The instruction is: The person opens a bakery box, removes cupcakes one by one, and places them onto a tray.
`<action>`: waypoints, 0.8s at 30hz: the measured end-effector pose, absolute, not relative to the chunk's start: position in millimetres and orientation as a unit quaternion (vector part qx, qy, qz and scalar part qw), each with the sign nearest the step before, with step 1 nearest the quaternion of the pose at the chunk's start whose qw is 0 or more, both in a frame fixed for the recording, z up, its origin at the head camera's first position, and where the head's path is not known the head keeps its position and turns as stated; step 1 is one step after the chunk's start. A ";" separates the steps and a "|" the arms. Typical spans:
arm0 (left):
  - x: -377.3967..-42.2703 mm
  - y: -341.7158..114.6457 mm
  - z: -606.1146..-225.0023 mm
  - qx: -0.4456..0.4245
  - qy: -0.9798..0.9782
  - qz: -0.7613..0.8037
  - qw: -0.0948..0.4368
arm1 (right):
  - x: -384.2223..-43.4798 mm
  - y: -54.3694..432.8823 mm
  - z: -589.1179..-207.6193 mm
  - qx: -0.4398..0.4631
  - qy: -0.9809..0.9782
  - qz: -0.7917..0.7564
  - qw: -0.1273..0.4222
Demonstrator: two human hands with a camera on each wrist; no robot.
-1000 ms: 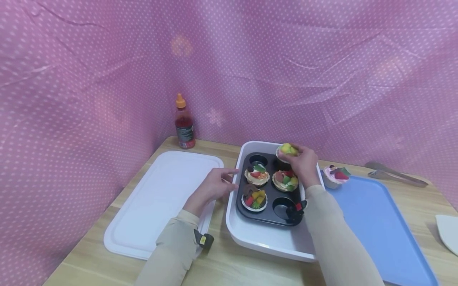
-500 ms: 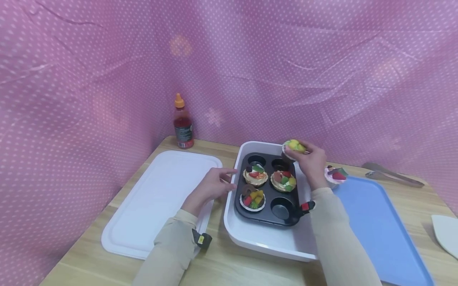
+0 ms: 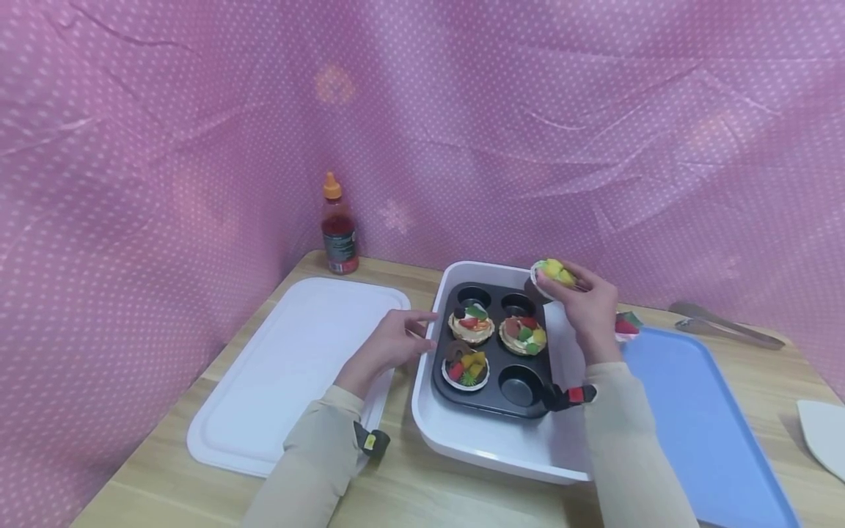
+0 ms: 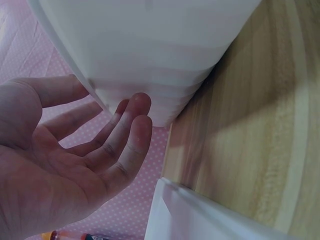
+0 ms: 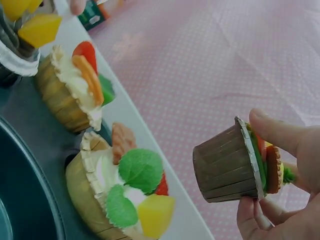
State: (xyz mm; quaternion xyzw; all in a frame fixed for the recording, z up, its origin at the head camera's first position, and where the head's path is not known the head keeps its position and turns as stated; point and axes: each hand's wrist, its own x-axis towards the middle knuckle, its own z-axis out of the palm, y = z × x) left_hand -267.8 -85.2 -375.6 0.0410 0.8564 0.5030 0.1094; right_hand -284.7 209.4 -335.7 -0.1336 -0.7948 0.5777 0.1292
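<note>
My right hand (image 3: 590, 304) grips a cupcake (image 3: 553, 273) with yellow and green topping. The right wrist view shows its brown pleated paper cup (image 5: 222, 165), tilted on its side, with thumb and fingers at the rim. It hangs over the back right corner of a white bin (image 3: 488, 453). Inside the bin sits a dark muffin tin (image 3: 491, 398). Two fruit tarts (image 3: 471, 325) in the middle row and a fruit cupcake (image 3: 466, 369) at the front left fill three of its cups. My left hand (image 3: 392, 341) is at the bin's left rim, its fingers loosely bent around nothing.
A white board (image 3: 297, 374) lies left of the bin, a blue tray (image 3: 693, 425) to its right. A pink cupcake (image 3: 627, 326) is partly behind my right hand. Tongs (image 3: 733, 326), a sauce bottle (image 3: 339, 235) and a white flat piece (image 3: 821, 436) lie farther out.
My right hand has lifted the yellow-topped cupcake from the tin's back right cup and carried it right, baring that cup. The left hand has stayed in place.
</note>
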 end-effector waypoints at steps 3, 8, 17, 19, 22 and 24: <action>-268.3 -84.5 -377.3 0.040 0.855 0.506 0.110 | -280.1 210.8 -335.3 -0.127 -0.792 0.581 0.137; -268.5 -83.0 -379.0 0.042 0.852 0.509 0.112 | -273.1 214.9 -334.5 -0.135 -0.790 0.578 0.152; -267.7 -85.0 -376.0 0.038 0.856 0.504 0.111 | -271.2 217.7 -330.7 -0.127 -0.794 0.574 0.156; -267.3 -85.1 -375.3 0.039 0.857 0.502 0.111 | -269.9 218.7 -328.6 -0.128 -0.797 0.568 0.161; -266.8 -84.8 -375.1 0.043 0.855 0.505 0.109 | -267.1 221.1 -324.1 -0.127 -0.805 0.556 0.165; -266.6 -84.6 -375.3 0.046 0.854 0.506 0.108 | -265.0 224.4 -320.2 -0.130 -0.810 0.547 0.168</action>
